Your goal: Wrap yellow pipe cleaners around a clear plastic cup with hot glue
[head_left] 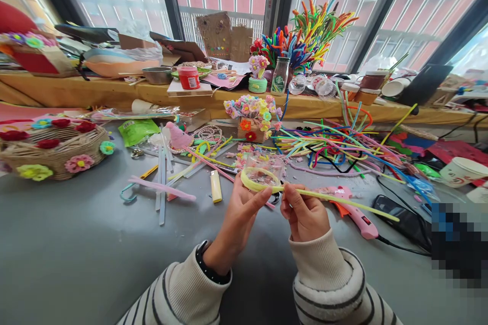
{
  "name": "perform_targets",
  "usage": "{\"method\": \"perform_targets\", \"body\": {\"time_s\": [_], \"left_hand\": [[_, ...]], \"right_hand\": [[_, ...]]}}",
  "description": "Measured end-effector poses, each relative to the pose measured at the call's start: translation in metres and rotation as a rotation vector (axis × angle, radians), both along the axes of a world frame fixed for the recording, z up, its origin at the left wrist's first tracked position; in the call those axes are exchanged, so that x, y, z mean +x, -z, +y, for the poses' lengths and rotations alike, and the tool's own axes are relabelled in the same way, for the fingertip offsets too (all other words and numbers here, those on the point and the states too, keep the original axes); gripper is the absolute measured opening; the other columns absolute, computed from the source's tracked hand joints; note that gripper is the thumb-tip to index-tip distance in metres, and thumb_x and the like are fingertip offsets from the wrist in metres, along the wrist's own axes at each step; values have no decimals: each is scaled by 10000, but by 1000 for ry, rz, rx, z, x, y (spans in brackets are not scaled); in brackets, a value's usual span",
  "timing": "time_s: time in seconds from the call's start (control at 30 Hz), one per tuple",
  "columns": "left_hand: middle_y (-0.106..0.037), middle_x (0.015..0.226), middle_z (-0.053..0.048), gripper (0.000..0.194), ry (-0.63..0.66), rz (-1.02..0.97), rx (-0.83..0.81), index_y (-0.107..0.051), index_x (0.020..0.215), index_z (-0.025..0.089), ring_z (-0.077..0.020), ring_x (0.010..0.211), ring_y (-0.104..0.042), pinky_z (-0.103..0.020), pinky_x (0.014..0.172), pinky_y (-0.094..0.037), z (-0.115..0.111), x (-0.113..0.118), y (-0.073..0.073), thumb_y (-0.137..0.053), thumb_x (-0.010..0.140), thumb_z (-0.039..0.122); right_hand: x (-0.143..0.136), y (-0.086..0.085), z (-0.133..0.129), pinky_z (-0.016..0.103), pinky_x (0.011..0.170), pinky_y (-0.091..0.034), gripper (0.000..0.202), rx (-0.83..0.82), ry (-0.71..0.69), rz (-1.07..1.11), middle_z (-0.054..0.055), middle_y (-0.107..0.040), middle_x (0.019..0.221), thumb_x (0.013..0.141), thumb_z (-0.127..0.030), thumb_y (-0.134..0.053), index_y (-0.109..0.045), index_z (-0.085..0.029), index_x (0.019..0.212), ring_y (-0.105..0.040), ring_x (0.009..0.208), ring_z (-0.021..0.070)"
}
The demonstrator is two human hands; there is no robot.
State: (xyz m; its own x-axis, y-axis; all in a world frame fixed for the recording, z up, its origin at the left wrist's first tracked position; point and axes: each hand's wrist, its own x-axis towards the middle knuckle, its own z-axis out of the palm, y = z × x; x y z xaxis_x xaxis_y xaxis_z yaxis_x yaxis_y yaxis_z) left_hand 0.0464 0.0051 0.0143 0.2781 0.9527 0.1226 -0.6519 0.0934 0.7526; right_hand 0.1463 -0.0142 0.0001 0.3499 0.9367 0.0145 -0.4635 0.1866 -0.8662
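Note:
A pale yellow pipe cleaner [343, 198] is bent into a round loop at its left end, while its straight tail runs out to the right. My left hand [246, 203] grips the looped part between thumb and fingers. Close beside it, my right hand [305, 210] pinches the same pipe cleaner where the loop meets the tail. Both hands are above the grey table. Just behind them lie a clear plastic piece [263, 165] and scattered pink and yellow bits. A pink hot glue gun [360, 218] rests right of my right hand, and a yellow lighter [215, 186] is left of my left hand.
Loose pipe cleaners [328, 144] are heaped at the back right. A flower-trimmed woven basket [57, 155] stands at the left, and a small flower box [251, 124] at the back middle. Clear glue sticks [162, 193] lie left; a black phone [400, 218] lies right, near the glue gun's cord.

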Motion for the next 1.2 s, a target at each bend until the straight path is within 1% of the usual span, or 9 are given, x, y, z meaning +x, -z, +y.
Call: {"method": "perform_targets", "body": {"time_s": [0.17, 0.3, 0.4, 0.6, 0.73, 0.83, 0.97, 1.07, 1.2], "left_hand": [[-569, 1101, -52, 468, -12, 25, -12, -417, 1032, 203, -205, 1080, -490, -326, 930, -352, 1, 0, -1, -656, 634, 146], [-567, 1112, -60, 497, -37, 44, -17, -421, 1018, 202, -216, 1087, -485, -303, 896, -378, 1, 0, -1, -682, 598, 148], [-576, 1090, -57, 471, -43, 61, -11, -420, 1007, 199, -210, 1069, -499, -310, 899, -377, 1, 0, -1, -673, 612, 157], [-599, 1038, -58, 422, -34, 96, 13, -442, 1023, 182, -207, 1007, -533, -344, 911, -368, 0, -2, 0, -641, 652, 177], [-602, 1050, -50, 402, 3, 79, 41, -470, 1054, 190, -198, 1005, -536, -329, 917, -362, 0, -3, 0, -616, 680, 190], [-602, 1066, -47, 373, 51, 36, 76, -490, 1083, 199, -194, 1022, -529, -312, 919, -361, 0, -4, 1, -574, 719, 200], [-617, 1041, -47, 364, 115, -26, 71, -500, 1113, 203, -201, 1037, -522, -309, 900, -381, 1, -6, 2, -531, 751, 209], [-632, 1014, -42, 349, 151, -87, 58, -518, 1102, 197, -192, 1023, -532, -296, 898, -391, 0, -7, 2, -522, 754, 224], [-636, 1016, -47, 292, 199, -116, 27, -566, 1029, 176, -182, 995, -548, -275, 875, -412, 0, -10, 1, -522, 746, 236]], "right_hand": [[-3, -3, -2, 157, 348, -254, 223, 32, 47, -25, -73, -450, 404, 633, -329, -656, -531, -156, 569, -362, 359, 24], [-6, -4, -3, 161, 350, -244, 214, 34, 42, -19, -78, -438, 401, 635, -314, -655, -526, -159, 565, -355, 358, 24], [-5, -3, -2, 162, 351, -248, 212, 33, 45, -28, -78, -439, 402, 635, -315, -656, -529, -156, 573, -354, 358, 24], [0, -1, 0, 170, 336, -267, 239, 11, -28, -32, -63, -472, 395, 584, -342, -690, -552, -148, 570, -382, 340, 35], [2, -3, -1, 175, 337, -283, 238, 16, -44, -14, -57, -477, 410, 560, -346, -705, -571, -150, 570, -394, 349, 40], [3, -7, -2, 171, 344, -290, 206, 33, -25, 23, -57, -474, 427, 578, -327, -698, -581, -157, 573, -389, 364, 37], [3, -11, -3, 153, 342, -303, 187, 40, -18, 95, -46, -504, 444, 564, -308, -710, -599, -157, 571, -411, 369, 32], [4, -13, -3, 146, 334, -308, 203, 36, -14, 117, -44, -507, 438, 535, -318, -723, -605, -154, 565, -417, 367, 32], [8, -11, -3, 156, 337, -306, 213, 60, -40, 62, -48, -489, 427, 544, -325, -714, -592, -151, 569, -417, 368, 38]]}}
